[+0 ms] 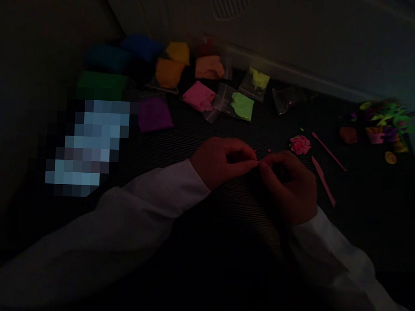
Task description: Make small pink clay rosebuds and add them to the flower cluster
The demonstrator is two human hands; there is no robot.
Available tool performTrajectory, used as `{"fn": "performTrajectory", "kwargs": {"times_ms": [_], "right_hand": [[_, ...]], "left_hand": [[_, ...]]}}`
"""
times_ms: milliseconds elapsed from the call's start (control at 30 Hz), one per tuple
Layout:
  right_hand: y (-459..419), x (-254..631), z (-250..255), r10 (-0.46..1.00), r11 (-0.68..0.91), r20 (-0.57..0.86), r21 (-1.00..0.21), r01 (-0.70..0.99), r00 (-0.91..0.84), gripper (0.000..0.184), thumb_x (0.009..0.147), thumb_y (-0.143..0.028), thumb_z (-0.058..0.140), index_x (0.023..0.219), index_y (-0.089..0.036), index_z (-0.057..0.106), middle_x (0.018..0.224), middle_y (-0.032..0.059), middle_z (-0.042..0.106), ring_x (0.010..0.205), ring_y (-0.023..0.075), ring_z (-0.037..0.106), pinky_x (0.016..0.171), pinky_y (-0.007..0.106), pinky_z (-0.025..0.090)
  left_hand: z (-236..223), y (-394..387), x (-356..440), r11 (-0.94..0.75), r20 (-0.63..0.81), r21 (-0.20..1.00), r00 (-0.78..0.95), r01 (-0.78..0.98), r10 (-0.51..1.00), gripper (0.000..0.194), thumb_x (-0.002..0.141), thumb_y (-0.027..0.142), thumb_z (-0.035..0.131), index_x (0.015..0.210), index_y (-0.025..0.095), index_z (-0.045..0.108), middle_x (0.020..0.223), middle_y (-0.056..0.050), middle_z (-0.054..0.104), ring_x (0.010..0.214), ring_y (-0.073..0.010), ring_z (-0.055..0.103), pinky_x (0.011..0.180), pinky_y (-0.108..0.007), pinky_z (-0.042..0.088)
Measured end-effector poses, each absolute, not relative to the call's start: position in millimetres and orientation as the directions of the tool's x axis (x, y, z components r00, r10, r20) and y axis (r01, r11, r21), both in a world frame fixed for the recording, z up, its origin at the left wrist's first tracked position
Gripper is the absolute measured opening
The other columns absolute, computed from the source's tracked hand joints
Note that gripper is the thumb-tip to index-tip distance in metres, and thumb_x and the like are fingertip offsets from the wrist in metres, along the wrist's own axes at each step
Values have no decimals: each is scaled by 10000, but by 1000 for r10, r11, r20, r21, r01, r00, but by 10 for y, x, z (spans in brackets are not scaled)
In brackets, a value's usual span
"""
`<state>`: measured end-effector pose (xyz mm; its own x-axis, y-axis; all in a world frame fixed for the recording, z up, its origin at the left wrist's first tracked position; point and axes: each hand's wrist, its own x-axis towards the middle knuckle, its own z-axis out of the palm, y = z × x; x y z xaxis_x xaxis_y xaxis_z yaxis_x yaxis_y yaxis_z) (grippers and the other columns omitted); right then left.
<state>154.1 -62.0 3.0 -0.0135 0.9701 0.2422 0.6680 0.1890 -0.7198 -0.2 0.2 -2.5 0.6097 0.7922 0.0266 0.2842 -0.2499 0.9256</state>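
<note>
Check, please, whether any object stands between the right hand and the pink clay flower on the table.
Nothing visible stands between the right hand and the pink clay flower just beyond it. A tiny pink ball lies left of the flower; the pink knife-shaped tool and thin pink stick tool lie to its right.

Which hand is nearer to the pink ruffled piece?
Right. The right hand is close by, on the near side of the pink ruffled piece; the left hand is farther off, to its left.
</note>
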Motion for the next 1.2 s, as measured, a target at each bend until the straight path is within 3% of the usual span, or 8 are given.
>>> {"fn": "performTrajectory", "kwargs": {"times_ms": [267, 500, 733, 1200], "right_hand": [[-620, 1561, 20, 971, 175, 237, -748, 640, 12, 91, 769, -210, 514, 838, -174, 560, 767, -3, 542, 717, 93, 493, 638, 236, 374], [-617, 1545, 15, 969, 187, 248, -732, 655, -1, 36, 754, -205, 533, 771, -182, 554, 716, -22, 523, 659, 82, 472, 605, 228, 362], [-634, 1561, 18, 973, 186, 231, -751, 633, -12, 75, 771, -195, 507, 827, -180, 555, 761, -14, 533, 711, 82, 485, 634, 222, 371], [-622, 1544, 35, 974, 185, 225, -725, 663, -26, 47, 758, -193, 514, 793, -188, 545, 716, -20, 514, 654, 90, 468, 598, 237, 363]], "left_hand": [[-46, 8, -2, -162, 13, 965, 580, 206, 815, 201, 707, 321, 550, 782, 150, 621, 689, 3, 635, 633, -80, 573, 571, -166, 417], [-62, 12, -2, -163, 32, 971, 580, 174, 814, 160, 700, 294, 563, 765, 160, 621, 691, 21, 630, 639, -67, 572, 586, -155, 421], [-64, 15, 5, -93, -8, 985, 573, 146, 820, 179, 686, 316, 579, 762, 159, 617, 679, 16, 631, 635, -74, 577, 582, -159, 428], [-41, 17, -4, -101, -32, 976, 585, 194, 811, 190, 694, 333, 561, 778, 172, 617, 709, 17, 633, 664, -84, 580, 601, -171, 426]]}}
